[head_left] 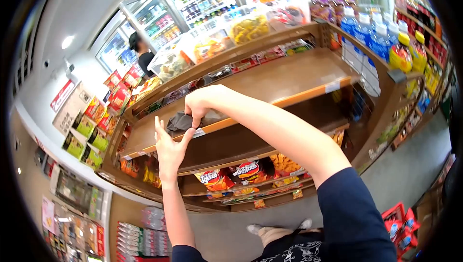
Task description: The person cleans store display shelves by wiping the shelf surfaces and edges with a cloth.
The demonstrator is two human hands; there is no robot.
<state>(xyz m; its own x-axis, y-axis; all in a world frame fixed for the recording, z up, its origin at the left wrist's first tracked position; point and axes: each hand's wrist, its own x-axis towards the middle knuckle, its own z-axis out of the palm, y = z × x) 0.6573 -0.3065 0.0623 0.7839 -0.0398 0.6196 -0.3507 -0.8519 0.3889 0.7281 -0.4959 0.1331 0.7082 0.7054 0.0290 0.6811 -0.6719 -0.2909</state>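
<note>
A dark grey cloth (179, 122) lies bunched on the left part of the brown upper shelf (289, 79). My right hand (205, 102) reaches across from the right, its fingers curled down and closed on the cloth's right side. Just in front of the shelf edge, my left hand (170, 150) is raised with thumb and fingers spread. Its thumb comes close to the right fingertips; whether they touch, I cannot tell. Nothing shows in the left hand. A price label (198, 132) sits on the orange shelf edge beside the hands.
Clear bins of packaged snacks (251, 28) stand behind the shelf. Blue-labelled bottles (364, 30) line the right end. Chip bags (214, 179) fill a lower shelf. Red packets in a basket (400, 228) sit at lower right. A person (142, 57) stands near the open fridge door.
</note>
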